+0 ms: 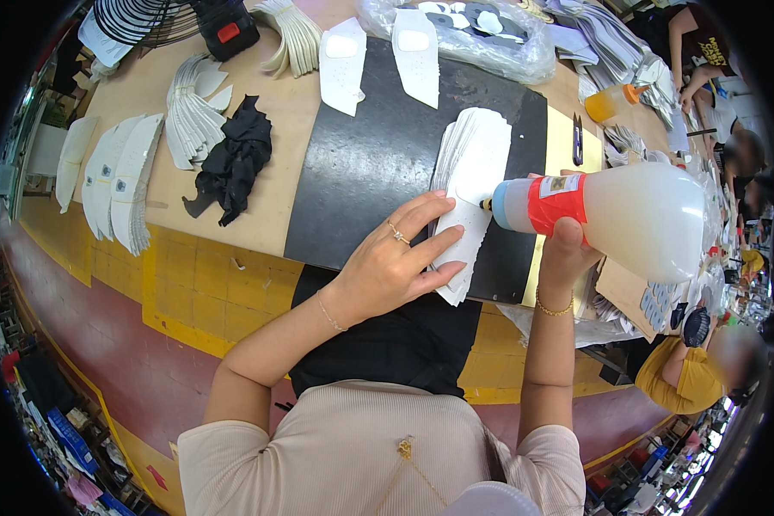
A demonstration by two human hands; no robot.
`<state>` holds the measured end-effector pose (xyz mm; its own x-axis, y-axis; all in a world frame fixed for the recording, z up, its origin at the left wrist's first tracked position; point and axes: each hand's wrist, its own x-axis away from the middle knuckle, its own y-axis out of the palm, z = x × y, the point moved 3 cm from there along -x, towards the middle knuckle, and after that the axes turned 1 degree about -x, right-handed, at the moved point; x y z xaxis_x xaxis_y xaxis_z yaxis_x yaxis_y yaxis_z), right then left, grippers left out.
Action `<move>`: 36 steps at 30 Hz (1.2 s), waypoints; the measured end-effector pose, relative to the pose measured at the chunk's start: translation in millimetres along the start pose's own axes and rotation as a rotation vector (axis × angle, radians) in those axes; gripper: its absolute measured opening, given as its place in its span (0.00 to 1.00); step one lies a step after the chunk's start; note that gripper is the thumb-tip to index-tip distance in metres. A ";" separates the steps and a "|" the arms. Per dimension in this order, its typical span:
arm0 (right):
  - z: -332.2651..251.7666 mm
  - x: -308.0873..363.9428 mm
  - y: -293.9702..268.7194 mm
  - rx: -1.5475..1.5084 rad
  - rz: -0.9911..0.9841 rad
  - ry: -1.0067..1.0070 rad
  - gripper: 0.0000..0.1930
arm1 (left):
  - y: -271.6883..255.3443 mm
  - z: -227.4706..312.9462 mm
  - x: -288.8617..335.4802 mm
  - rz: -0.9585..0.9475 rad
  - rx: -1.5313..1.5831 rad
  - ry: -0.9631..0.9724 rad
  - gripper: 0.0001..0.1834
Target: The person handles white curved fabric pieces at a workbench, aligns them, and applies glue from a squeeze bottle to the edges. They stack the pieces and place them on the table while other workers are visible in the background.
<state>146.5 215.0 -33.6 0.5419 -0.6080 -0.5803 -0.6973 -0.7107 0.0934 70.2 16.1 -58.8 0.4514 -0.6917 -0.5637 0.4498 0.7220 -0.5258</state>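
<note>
A stack of white cut pieces (pixel 483 150) lies on the black mat (pixel 361 163), its layers fanned slightly along the left side. My left hand (pixel 391 262) rests on the lower part of this stack, fingers spread over its left edge and nothing gripped. In my right hand (pixel 563 258) is a translucent squeeze bottle (pixel 641 215) of whitish liquid, with red tape and a light blue cap. I hold it tilted nearly level. Its dark, banded nozzle points left at the top piece, by a rounded patch; whether it touches is too small to tell.
Two single white pieces (pixel 342 64) lie at the mat's far edge. Leftward are a crumpled black cloth (pixel 236 159) and banded white bundles (pixel 120 181). A pen (pixel 577 139) and a yellow bottle (pixel 611 103) lie right. Other people (pixel 688 370) work along the right side.
</note>
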 end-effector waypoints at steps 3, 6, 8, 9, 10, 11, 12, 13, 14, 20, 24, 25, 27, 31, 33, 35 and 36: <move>-5.3 -2.0 9.7 -0.006 -0.123 0.038 0.38 | 0.0 -0.5 0.6 -0.001 0.005 0.002 0.23; -1.0 -4.6 15.3 0.117 -0.203 -0.009 0.33 | 0.0 -1.0 0.5 0.000 0.005 0.006 0.22; -1.7 -9.9 20.6 0.220 -0.217 -0.062 0.27 | 0.2 -0.4 -0.6 -0.001 0.005 0.012 0.22; -6.9 -16.0 26.2 0.279 -0.231 -0.086 0.26 | -0.4 -0.3 -0.2 0.000 0.000 0.009 0.22; -10.6 -23.3 30.9 0.333 -0.236 -0.123 0.23 | -0.7 0.0 -0.1 0.001 -0.003 0.009 0.22; -14.3 -30.5 35.5 0.388 -0.238 -0.161 0.21 | -0.9 0.2 -0.4 -0.001 -0.007 0.008 0.21; -17.8 -37.4 40.3 0.442 -0.240 -0.197 0.19 | -1.1 0.5 -0.3 -0.003 -0.010 0.005 0.21; -21.9 -42.9 46.4 0.426 -0.247 -0.166 0.18 | -1.2 0.7 -0.2 -0.005 -0.013 0.003 0.21; -24.3 -47.3 50.0 0.411 -0.253 -0.135 0.17 | -1.0 0.6 -0.1 -0.004 -0.012 -0.001 0.21; -31.8 -54.7 46.6 0.513 -0.350 -0.120 0.16 | -2.9 -0.8 -0.1 0.025 0.019 -0.028 0.21; -29.1 -48.9 -5.2 0.342 -0.148 -0.139 0.23 | -5.9 -1.7 -8.1 0.089 0.075 -0.202 0.21; -24.3 -43.6 -21.4 0.173 -0.016 -0.017 0.26 | -6.5 -1.0 -9.7 0.103 0.084 -0.282 0.21; -25.2 -38.2 -35.3 -0.068 0.108 0.123 0.30 | -2.0 -4.1 -13.8 0.082 0.077 -0.366 0.24; -24.7 -33.5 -49.5 -0.132 0.182 0.140 0.36 | 2.7 1.2 -14.8 0.070 -0.079 -0.341 0.26; -14.1 -23.6 -57.6 -0.059 0.240 0.144 0.37 | 4.0 8.2 -15.3 0.081 -0.193 -0.282 0.25; -9.2 -18.8 -56.8 0.034 0.260 0.110 0.37 | 5.7 15.2 -18.3 0.077 -0.273 -0.244 0.25; -7.4 -17.5 -54.2 0.076 0.267 0.094 0.38 | 6.5 15.1 -18.6 0.099 -0.244 -0.252 0.24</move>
<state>178.2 261.6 -22.4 0.3731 -0.8024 -0.4658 -0.8523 -0.4948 0.1697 76.4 33.4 -42.1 0.6730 -0.5789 -0.4605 0.2110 0.7469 -0.6306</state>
